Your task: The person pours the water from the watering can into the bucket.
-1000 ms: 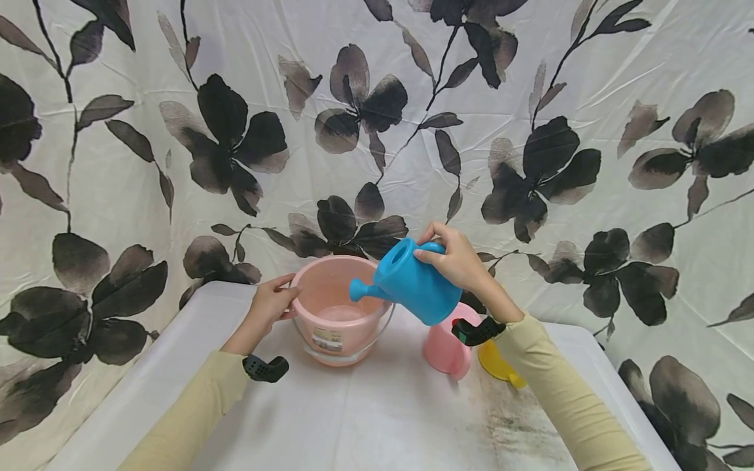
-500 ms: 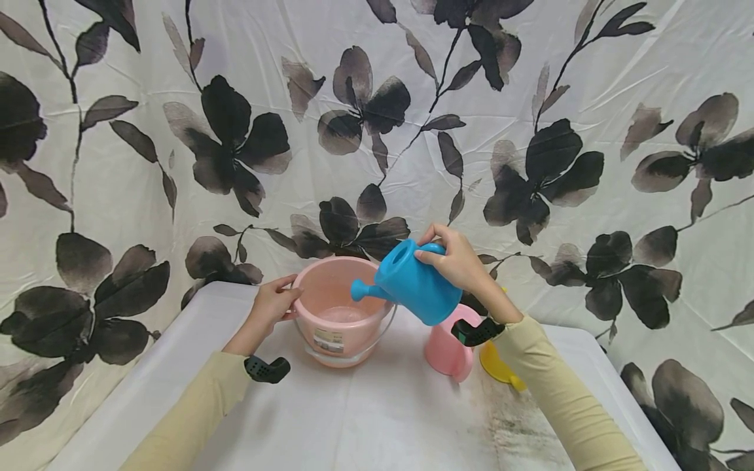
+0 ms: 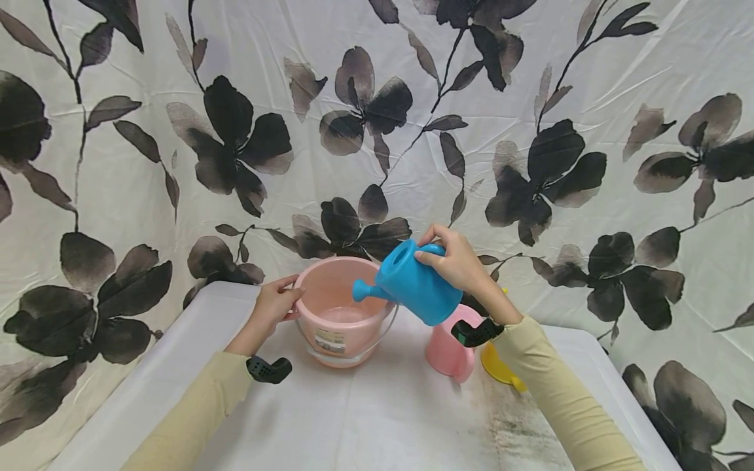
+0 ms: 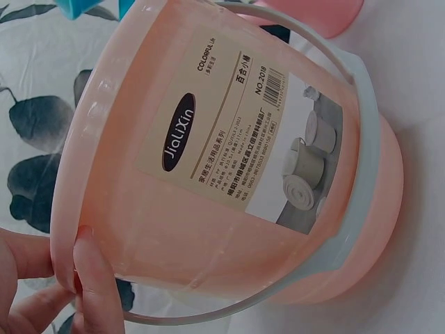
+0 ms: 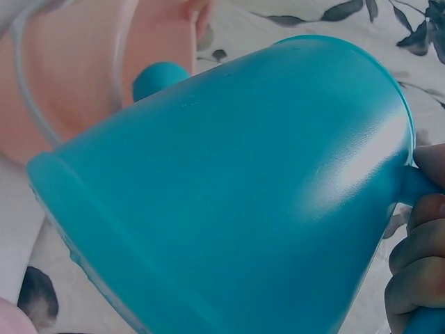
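A pink bucket (image 3: 338, 333) with a paper label (image 4: 229, 132) stands on the white table, its pale handle (image 4: 361, 139) hanging down in front. My left hand (image 3: 275, 304) pinches the bucket's left rim, thumb outside, as the left wrist view shows. My right hand (image 3: 459, 258) grips the handle of a blue watering can (image 3: 418, 281), held in the air and tilted left. The can's spout (image 3: 366, 290) points over the bucket's right side. In the right wrist view the can's body (image 5: 236, 188) fills most of the picture, fingers (image 5: 417, 271) curled round its handle.
Behind the can, a pink cup-like vessel (image 3: 449, 350) stands on the table (image 3: 353, 425). A yellow object (image 3: 499, 366) lies partly hidden by the right forearm. Brownish stains (image 3: 518, 432) mark the table's right side. Flower-printed cloth (image 3: 377, 131) hangs behind.
The view has shifted very slightly. Both hands, the bucket and the tilted watering can keep nearly the same places.
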Available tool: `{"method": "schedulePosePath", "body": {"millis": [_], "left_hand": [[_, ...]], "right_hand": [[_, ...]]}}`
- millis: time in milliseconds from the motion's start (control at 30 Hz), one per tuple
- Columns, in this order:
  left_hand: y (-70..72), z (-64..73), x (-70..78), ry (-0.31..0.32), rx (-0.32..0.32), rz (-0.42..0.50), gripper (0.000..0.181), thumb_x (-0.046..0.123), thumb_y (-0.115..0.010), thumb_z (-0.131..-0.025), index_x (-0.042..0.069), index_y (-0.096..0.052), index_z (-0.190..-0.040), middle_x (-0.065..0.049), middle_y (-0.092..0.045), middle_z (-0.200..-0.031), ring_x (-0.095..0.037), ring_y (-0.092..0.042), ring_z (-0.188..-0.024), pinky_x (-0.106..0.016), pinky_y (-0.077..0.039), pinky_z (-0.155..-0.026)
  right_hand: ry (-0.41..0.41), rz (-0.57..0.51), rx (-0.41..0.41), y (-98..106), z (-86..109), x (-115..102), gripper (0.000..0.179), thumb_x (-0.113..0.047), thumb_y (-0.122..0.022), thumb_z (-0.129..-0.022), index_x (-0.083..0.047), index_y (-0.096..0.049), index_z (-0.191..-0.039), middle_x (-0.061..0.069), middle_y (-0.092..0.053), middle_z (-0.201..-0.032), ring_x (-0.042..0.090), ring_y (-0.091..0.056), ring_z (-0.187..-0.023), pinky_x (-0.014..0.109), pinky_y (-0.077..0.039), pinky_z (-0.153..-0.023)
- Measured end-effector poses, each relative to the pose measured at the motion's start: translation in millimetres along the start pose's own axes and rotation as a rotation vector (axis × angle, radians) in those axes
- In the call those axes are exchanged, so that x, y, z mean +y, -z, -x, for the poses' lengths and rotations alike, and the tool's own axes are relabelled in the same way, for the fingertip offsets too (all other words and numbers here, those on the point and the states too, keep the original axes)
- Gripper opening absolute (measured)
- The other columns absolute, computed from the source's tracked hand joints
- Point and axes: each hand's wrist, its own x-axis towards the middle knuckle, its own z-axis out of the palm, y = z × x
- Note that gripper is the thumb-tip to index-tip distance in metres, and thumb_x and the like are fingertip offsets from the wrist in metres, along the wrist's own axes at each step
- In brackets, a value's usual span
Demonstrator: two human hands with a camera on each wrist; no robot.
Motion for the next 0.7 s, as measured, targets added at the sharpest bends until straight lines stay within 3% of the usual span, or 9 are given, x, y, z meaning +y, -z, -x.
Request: {"method": "schedulePosePath", "body": {"millis": [700], "left_hand": [[0.0,0.9,0.3,-0.022,0.004,-0.01,0.054,0.018,-0.052,-0.097,0.006,-0.037,-0.147,-0.01,-0.05,-0.099,-0.004,-0.052,-0.067,-0.015,-0.055,-0.057]], "right_hand": [[0.02,0.014,-0.002,-1.2,-1.4,-7.1,0.013,-0.012,-0.063,-0.09,-0.003,-0.057,-0.098,0.021,-0.063,-0.118,0.038,-0.063,-0.103,0.055,-0.052,-0.089]]}}
